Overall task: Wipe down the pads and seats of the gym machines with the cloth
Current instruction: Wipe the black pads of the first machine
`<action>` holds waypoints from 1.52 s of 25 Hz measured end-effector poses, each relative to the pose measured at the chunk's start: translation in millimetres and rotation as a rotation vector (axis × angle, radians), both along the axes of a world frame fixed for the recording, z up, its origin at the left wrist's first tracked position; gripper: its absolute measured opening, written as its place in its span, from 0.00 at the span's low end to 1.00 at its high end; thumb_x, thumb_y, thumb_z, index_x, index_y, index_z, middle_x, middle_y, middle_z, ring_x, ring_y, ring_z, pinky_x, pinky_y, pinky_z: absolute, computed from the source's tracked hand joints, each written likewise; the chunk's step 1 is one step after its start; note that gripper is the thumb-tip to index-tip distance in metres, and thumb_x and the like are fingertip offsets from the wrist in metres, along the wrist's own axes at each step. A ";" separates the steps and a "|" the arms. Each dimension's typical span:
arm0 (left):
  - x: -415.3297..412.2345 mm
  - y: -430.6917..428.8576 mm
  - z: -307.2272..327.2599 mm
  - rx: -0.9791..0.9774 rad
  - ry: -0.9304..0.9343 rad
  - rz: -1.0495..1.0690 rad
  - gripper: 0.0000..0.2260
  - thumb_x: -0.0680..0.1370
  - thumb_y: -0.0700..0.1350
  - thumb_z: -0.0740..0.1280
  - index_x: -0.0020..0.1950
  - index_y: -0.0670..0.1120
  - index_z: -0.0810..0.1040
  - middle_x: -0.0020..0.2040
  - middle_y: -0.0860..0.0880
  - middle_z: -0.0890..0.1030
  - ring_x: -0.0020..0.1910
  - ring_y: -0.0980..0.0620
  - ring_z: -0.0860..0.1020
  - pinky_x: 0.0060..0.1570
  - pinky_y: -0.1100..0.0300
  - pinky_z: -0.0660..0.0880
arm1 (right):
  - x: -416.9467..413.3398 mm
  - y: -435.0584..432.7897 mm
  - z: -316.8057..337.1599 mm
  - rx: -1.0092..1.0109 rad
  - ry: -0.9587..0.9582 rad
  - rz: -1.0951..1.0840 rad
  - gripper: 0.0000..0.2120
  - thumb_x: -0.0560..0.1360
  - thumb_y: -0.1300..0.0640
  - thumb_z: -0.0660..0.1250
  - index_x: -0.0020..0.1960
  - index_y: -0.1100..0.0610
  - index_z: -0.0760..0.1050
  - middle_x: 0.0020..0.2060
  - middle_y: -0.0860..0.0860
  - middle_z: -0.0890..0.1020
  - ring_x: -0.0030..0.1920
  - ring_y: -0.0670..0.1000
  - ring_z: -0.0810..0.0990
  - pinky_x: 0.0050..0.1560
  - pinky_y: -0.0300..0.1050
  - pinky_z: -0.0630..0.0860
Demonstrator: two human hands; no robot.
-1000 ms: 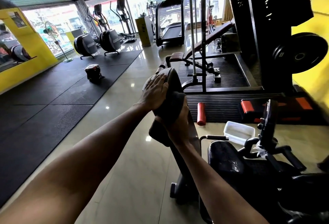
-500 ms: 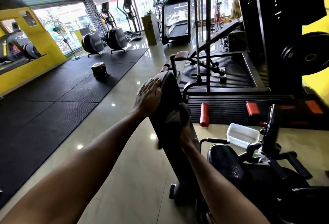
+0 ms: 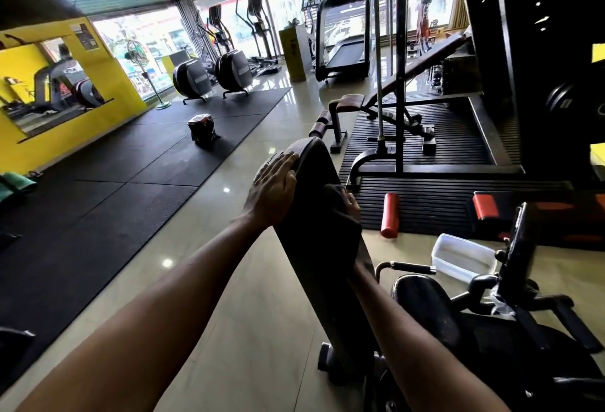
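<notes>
The black rubber floor mat (image 3: pixel 114 182), finely textured and laid in square panels, covered the floor to the left of both hands. A ribbed black platform (image 3: pixel 442 162) with parallel grooves lay beyond and to the right of the hands.

The long black padded backrest (image 3: pixel 311 169), smooth and matte with a rounded upper end, stood steeply inclined directly under both hands. A glossy black seat pad (image 3: pixel 422 300), rounded and showing bright reflections, sat below and to the right of the right hand, near the forearm. A white translucent plastic tub (image 3: pixel 465 256), rectangular, stood on the tiled floor to the right of the right hand. A red cylindrical foam roller (image 3: pixel 389 215) lay just right of that hand, at the platform edge.

The dark cloth (image 3: pixel 334 225), soft and bunched, lay against the backrest face at mid-length.

The left hand (image 3: pixel 273 192) rested flat, fingers straight and together, on the left edge of the backrest near its top. The right hand (image 3: pixel 352 205) gripped the cloth, which hid most of the hand.
</notes>
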State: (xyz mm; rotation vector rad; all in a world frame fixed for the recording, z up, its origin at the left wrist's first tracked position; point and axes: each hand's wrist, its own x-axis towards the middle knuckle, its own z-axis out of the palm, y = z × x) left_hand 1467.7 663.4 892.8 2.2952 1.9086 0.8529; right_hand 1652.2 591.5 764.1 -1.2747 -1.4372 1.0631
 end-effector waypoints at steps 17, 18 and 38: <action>5.5 5.7 10.5 -0.116 -0.007 0.020 0.29 0.77 0.53 0.50 0.77 0.48 0.66 0.79 0.48 0.65 0.78 0.51 0.60 0.78 0.51 0.55 | -53.6 120.3 50.5 0.308 0.137 -0.147 0.29 0.79 0.40 0.63 0.78 0.44 0.63 0.80 0.48 0.59 0.77 0.50 0.62 0.74 0.50 0.64; 11.0 6.9 13.1 -0.135 -0.003 0.051 0.28 0.76 0.52 0.50 0.77 0.49 0.65 0.78 0.49 0.65 0.78 0.51 0.60 0.78 0.52 0.54 | -50.3 134.4 45.0 0.277 0.158 -0.148 0.29 0.79 0.42 0.63 0.78 0.46 0.63 0.79 0.50 0.61 0.77 0.50 0.63 0.75 0.51 0.64; 27.1 7.6 9.2 -0.059 0.172 0.161 0.30 0.77 0.52 0.49 0.80 0.50 0.63 0.80 0.52 0.62 0.79 0.55 0.58 0.78 0.55 0.53 | -31.1 145.6 -18.9 -0.019 0.259 -0.183 0.32 0.73 0.32 0.60 0.75 0.39 0.65 0.75 0.47 0.66 0.73 0.53 0.69 0.72 0.53 0.68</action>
